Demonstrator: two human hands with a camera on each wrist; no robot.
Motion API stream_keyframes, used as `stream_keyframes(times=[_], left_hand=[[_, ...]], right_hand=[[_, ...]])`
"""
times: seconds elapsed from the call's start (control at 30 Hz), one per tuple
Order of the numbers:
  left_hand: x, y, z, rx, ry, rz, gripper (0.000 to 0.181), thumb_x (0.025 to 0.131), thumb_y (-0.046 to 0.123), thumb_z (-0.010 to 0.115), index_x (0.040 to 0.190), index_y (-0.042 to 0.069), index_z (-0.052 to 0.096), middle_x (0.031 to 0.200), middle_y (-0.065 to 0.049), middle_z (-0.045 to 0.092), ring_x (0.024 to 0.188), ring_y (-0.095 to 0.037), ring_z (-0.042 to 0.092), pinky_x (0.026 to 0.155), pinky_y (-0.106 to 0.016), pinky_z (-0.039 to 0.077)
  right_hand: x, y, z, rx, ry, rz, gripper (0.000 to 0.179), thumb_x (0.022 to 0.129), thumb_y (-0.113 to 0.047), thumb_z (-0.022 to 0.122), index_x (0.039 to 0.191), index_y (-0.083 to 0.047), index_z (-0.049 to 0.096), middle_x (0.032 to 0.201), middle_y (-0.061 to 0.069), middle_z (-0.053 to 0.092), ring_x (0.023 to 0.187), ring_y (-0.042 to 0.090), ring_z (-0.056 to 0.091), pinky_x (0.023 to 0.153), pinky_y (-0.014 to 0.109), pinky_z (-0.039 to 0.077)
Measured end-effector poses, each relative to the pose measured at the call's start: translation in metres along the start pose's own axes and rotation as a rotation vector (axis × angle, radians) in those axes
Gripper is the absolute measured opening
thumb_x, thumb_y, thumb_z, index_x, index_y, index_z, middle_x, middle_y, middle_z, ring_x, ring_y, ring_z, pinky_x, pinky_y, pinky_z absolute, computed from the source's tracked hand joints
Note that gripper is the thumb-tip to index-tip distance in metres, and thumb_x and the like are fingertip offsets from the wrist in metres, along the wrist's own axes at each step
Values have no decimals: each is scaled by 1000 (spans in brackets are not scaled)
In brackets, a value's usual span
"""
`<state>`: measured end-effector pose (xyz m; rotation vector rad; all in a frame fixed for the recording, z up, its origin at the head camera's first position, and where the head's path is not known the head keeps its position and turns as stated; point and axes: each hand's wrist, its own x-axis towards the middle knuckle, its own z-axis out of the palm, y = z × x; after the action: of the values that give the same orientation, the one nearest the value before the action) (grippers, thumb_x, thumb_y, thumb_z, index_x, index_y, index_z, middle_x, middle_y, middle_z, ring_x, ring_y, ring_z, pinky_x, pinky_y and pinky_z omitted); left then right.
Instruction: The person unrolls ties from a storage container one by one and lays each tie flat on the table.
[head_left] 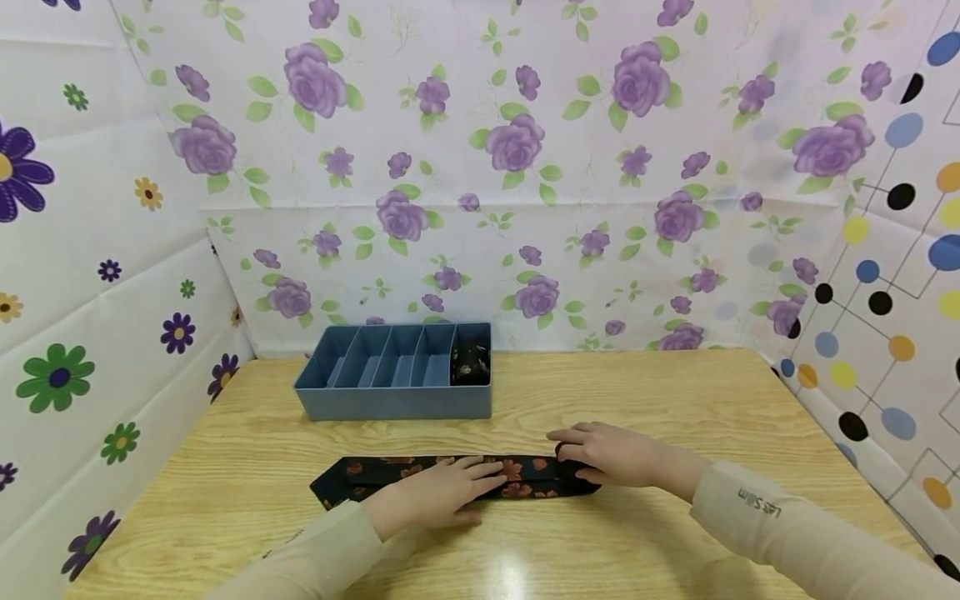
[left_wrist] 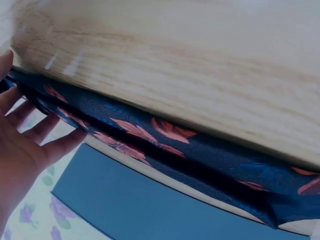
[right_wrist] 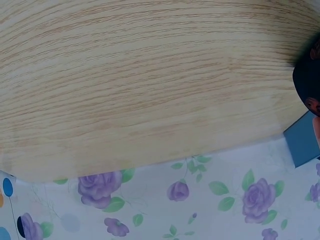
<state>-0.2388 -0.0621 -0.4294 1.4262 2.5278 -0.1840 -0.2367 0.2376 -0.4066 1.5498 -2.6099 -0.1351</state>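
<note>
A dark necktie with orange-red flowers lies folded lengthwise in a long strip on the table, its pointed end to the left. Across its middle rests my left hand, fingers spread and fairly straight. At the tie's right end, my right hand holds the folded, bunched-up part between thumb and fingers. The left wrist view shows the tie running diagonally past the left fingers. Only the rounded dark tie end and a bit of finger show at the right wrist view's edge.
Behind the tie stands a blue-grey organizer box with several compartments; its rightmost one holds a rolled dark patterned tie. The wood-grain table meets flowered cloth at the back and patterned cloths on both sides.
</note>
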Motion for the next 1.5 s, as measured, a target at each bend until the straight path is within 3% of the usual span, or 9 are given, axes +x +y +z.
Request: stream_keyframes(times=[0.23,0.43,0.87,1.17,1.5], left_hand=[[3,1,-1,-11,-2,-11,59,95,43,50,148,24,32,154,2,29,140,-23,32,104,-46,43],[2,2,1,-14,5,-15,59,95,42,52,148,24,33,154,2,30,140,-23,32,104,-46,42],[1,4,-1,-26,5,-25,60,94,41,54,148,25,32,154,3,29,140,-23,32,104,-47,42],[1,0,3,29,42,-6,57,95,19,56,147,26,34,153,4,31,138,-22,36,99,-43,47],[-2,-3,4,-11,52,4,54,95,23,56,146,25,37,152,1,34,137,-24,37,100,-45,46]], right_hand=[[-1,1,1,-41,12,-19,27,86,-19,70,111,-12,63,115,5,62,99,19,61,84,30,53],[-4,2,-1,-41,-32,-3,29,85,-17,70,114,-17,66,116,5,58,93,17,59,78,26,53],[-8,0,3,-143,-40,-33,28,84,-17,71,112,-17,63,121,5,60,108,21,57,87,35,52],[-10,1,2,-95,-68,-11,32,81,-20,75,110,-18,63,124,9,58,107,23,58,87,38,52],[-10,0,-1,-135,-87,13,36,77,-21,78,106,-17,58,121,8,59,98,20,60,83,34,53]])
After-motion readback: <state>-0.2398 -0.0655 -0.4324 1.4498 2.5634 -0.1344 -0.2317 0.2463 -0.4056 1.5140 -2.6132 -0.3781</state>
